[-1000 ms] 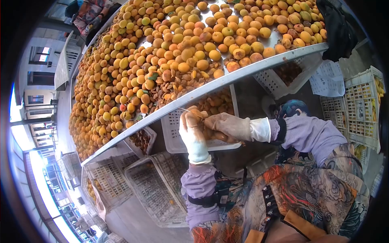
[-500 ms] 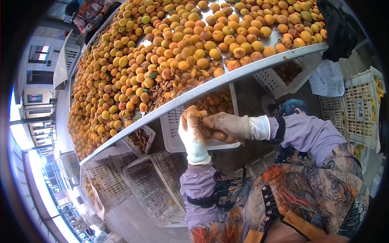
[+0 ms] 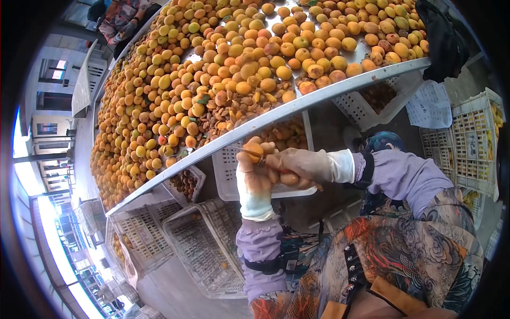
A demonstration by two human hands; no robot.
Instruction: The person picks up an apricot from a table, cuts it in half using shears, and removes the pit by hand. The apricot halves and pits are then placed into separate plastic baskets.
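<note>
My left hand (image 3: 255, 178), in a white glove with stained fingers, holds an orange apricot (image 3: 253, 151) at its fingertips. My right hand (image 3: 303, 164), gloved too, is closed round a small tool whose thin blade lies across that fruit. The tool's handle is hidden in the fingers. Both hands meet just below the metal rim (image 3: 276, 111) of the sorting table, over a white crate (image 3: 227, 181) that holds orange fruit pieces. Whole apricots (image 3: 175, 80) cover much of the table, with a heap of split pieces (image 3: 234, 112) near the rim.
Crates (image 3: 204, 250) stand on the floor at the lower left, and others (image 3: 473, 143) at the right hold yellow fruit. A black cloth (image 3: 443, 42) hangs over the table's right corner. Another person (image 3: 122, 21) is at the far upper left.
My left fingers have opened up somewhat, and the orange fruit between them now shows plainly with the blade across it. My right hand has hardly moved.
</note>
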